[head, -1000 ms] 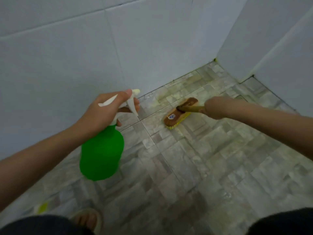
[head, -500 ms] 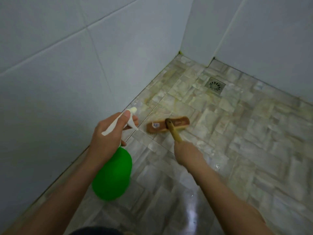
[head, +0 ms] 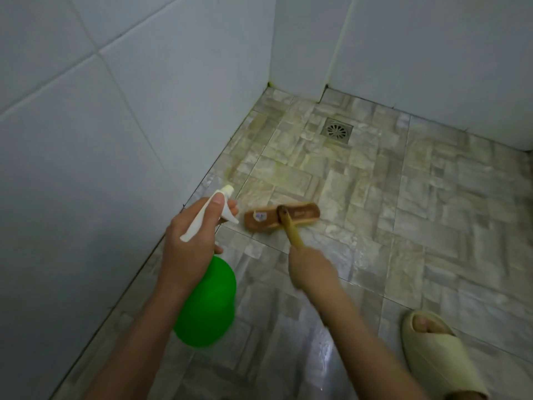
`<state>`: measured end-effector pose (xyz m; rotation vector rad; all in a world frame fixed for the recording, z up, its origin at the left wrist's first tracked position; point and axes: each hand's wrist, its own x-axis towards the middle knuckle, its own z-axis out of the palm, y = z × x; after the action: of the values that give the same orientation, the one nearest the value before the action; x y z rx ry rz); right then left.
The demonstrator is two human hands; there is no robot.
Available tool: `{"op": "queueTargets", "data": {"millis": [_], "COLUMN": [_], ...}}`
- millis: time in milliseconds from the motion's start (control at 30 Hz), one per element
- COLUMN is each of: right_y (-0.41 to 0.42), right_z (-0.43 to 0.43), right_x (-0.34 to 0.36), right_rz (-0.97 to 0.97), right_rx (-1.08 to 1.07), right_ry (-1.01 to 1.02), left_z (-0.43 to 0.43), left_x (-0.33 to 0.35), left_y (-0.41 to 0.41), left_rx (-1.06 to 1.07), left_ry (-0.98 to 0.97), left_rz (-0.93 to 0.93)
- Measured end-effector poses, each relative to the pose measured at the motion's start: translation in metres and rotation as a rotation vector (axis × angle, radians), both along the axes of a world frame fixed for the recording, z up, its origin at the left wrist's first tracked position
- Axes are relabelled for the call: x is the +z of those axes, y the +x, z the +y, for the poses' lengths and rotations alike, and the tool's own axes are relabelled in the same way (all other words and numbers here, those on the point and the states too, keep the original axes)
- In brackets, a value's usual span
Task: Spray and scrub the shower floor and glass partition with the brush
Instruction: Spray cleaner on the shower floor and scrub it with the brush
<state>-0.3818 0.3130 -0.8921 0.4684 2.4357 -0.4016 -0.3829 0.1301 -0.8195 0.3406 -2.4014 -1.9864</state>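
Glossy shower floor (head: 432,226) is being scrubbed beside the wall (head: 115,140) at 9 o'clock. The brush (head: 281,216), judged stiff and light, is being gripped by its handle in the right hand (head: 313,268). The spray bottle (head: 207,304), likely slick, is being clasped at its neck by the left hand (head: 190,243). Open room is being left toward 2 o'clock.

left hand (head: 190,249) grips spray bottle (head: 206,304) | right hand (head: 313,269) holds brush (head: 281,217)
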Motion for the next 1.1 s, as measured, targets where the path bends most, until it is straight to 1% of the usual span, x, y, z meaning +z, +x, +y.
{"op": "queueTargets", "data": {"millis": [33,100,167,200,267,333,367,433,533,600,667,733,800,833,867,1000,1033,1100], "right_y": [-0.031,-0.087,-0.108,-0.1,-0.058,-0.011,-0.007,-0.041,-0.134,-0.17,-0.154,-0.098,-0.048,-0.045,-0.062,-0.157,-0.162,-0.129], "right_z": [0.002,0.01,0.017,0.017,0.012,-0.002,-0.009,-0.012,-0.002,0.009,0.016,0.018,0.014,0.012,0.012,0.017,0.019,0.023], "right_x": [-0.002,0.007,0.011,0.011,-0.001,-0.006,-0.008,-0.006,0.007,0.015,0.012,-0.002,-0.012,-0.015,-0.016,-0.002,-0.003,-0.008], "right_rz": [0.026,0.065,0.07,0.082,0.11,0.098,0.087,0.095,0.132,0.157,0.147,0.134,0.126,0.106,0.119,0.117,0.117,0.102], "right_rx": [0.018,-0.047,-0.058,-0.047,-0.053,-0.125,-0.137,-0.09,-0.034,-0.077,-0.073,-0.073,-0.035,-0.031,-0.04,-0.039,-0.001,0.058], "right_ry": [-0.009,-0.051,-0.063,-0.059,-0.041,-0.057,-0.06,-0.058,-0.073,-0.087,-0.083,-0.048,-0.059,-0.052,-0.052,-0.067,-0.047,-0.017], "left_z": [0.0,-0.002,-0.003,-0.004,-0.004,-0.003,-0.002,-0.001,0.001,0.003,0.004,0.005,0.006,0.005,0.005,0.002,0.001,0.0], "left_x": [-0.001,-0.002,-0.002,-0.002,-0.003,-0.006,-0.008,-0.01,-0.011,-0.01,-0.01,-0.012,-0.017,-0.021,-0.023,-0.025,-0.025,-0.022], "left_y": [0.0,0.001,0.001,0.0,-0.003,-0.008,-0.01,-0.013,-0.019,-0.024,-0.031,-0.036,-0.041,-0.043,-0.045,-0.049,-0.048,-0.048], "left_rx": [-0.009,-0.023,-0.034,-0.035,-0.032,-0.04,-0.047,-0.056,-0.049,-0.036,-0.028,-0.017,-0.008,0.002,0.013,0.015,0.023,0.033], "left_ry": [0.001,0.002,0.005,0.012,0.024,0.027,0.023,0.011,0.013,0.026,0.038,0.051,0.052,0.046,0.043,0.016,0.017,0.028], "left_rz": [-0.001,0.009,0.022,0.027,0.029,0.025,0.025,0.027,0.048,0.039,0.031,0.03,0.028,0.02,0.015,0.023,0.024,0.033]}}
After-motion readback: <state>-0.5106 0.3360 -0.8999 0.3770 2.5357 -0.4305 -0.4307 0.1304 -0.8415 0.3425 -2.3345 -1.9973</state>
